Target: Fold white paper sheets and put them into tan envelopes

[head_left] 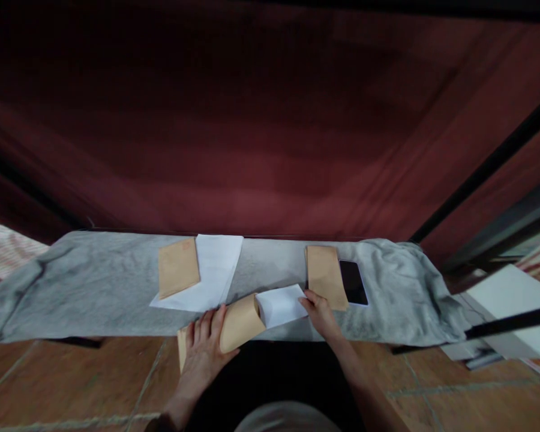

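Note:
A brown paper envelope (242, 324) lies at the front edge of the cloth-covered bench, its mouth gaping to the right. My left hand (204, 339) grips it, fingers across the top and thumb along the near edge. A folded white paper (282, 306) sits with its left end at the envelope's mouth, partly inside. My right hand (319, 309) pinches the paper's right end. Just beyond that hand lies a stack of brown envelopes (326, 273). Another brown envelope (178, 269) rests at the left on white sheets (216, 270).
A grey cloth (103, 282) covers the narrow bench. A dark-screened phone (354, 282) lies right of the envelope stack. Behind the bench rises a dark red panel (252, 150). A white box-like object (515, 306) stands at the far right, above a tiled floor (94, 384).

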`<state>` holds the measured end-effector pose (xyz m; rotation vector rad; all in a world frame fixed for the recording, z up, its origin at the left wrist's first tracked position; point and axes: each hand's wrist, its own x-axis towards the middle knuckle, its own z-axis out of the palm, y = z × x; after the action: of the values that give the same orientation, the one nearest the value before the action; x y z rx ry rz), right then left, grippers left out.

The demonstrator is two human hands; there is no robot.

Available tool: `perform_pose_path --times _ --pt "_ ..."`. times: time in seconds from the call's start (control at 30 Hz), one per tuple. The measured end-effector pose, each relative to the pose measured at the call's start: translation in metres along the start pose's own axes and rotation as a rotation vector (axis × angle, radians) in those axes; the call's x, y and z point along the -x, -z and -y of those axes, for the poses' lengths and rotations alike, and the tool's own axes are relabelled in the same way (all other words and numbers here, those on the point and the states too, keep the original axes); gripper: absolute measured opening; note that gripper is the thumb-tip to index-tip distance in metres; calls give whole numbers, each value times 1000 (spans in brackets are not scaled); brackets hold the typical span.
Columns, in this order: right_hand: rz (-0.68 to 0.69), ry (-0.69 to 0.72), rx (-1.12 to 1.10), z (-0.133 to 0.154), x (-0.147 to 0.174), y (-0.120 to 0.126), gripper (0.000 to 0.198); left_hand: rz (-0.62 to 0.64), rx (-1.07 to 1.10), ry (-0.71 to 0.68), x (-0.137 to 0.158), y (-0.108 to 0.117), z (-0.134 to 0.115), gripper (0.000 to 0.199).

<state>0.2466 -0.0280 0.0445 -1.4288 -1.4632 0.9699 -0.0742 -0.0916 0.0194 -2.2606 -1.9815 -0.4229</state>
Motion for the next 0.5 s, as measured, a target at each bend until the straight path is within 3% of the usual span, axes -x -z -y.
perform_pose_path --times 0.2,0.37,0.5 --pt "-24 -20 -20 2 3 -24 24 -52 26 -64 -13 2 -16 109" --pt "-67 49 83 6 9 -51 15 -47 69 -113 -23 11 -36 108" --pt "-14 16 51 3 12 -65 19 -50 86 -163 -26 15 -45 109"
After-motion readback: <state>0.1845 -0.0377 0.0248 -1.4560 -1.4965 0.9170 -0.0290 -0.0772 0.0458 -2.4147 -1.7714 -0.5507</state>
